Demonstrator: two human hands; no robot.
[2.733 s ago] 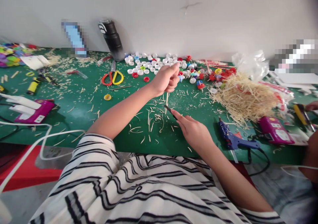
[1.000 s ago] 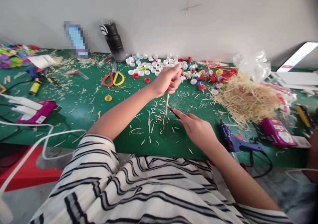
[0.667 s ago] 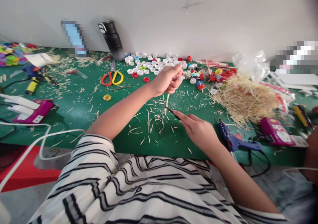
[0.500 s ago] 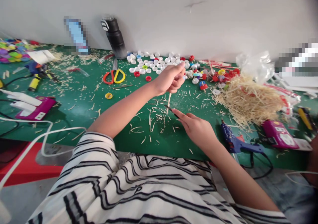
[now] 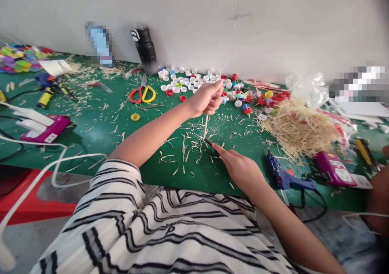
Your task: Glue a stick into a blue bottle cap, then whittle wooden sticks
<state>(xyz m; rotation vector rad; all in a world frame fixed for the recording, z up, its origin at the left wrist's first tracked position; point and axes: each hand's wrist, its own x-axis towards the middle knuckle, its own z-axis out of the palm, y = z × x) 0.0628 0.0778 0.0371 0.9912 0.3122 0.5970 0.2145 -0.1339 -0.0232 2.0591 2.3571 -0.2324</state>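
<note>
On my feed the left hand (image 5: 207,97) is curled in a fist around a thin pale stick (image 5: 206,125), which slants down from it over the table (image 5: 209,179). I have the right hand (image 5: 243,170) pinching a slim dark tool (image 5: 209,143), its tip at the stick's lower end; I cannot tell whether they touch. Shavings (image 5: 183,145) lie around the stick. Bottle caps (image 5: 183,89) spread beyond it, scissors (image 5: 144,82) lie to its left, and a blue glue gun (image 5: 281,176) to its right.
</note>
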